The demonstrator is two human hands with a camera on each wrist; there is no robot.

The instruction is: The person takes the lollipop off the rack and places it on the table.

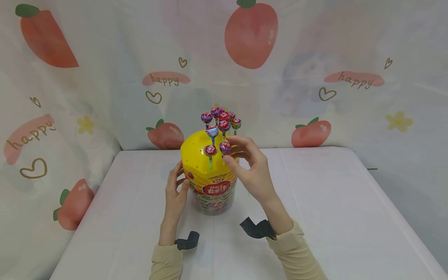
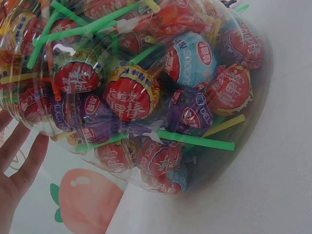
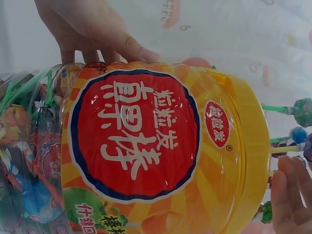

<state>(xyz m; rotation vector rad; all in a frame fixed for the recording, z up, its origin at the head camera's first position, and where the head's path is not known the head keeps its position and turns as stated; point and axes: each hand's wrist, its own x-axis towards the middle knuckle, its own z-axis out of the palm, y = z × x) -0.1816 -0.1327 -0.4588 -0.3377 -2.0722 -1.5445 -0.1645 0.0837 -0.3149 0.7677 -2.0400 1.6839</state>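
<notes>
A fruit-printed backdrop (image 1: 224,85) rises behind the counter (image 1: 315,210); the candy jar (image 1: 216,205) stands at the frame's centre. The left hand (image 1: 175,196) braces it, loosely spread; the right hand (image 1: 254,169) half-curls around a lollipop (image 1: 225,147), grip unclear. Seemingly it's being planted in the lid (image 1: 196,149); next likely calls for seating it firmly.

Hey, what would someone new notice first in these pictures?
Probably the bright yellow lid of the candy jar on the white table, with lollipops standing up from it. Next, the hands: the left hand against the jar's side, the right hand up by the front lollipops.
</notes>
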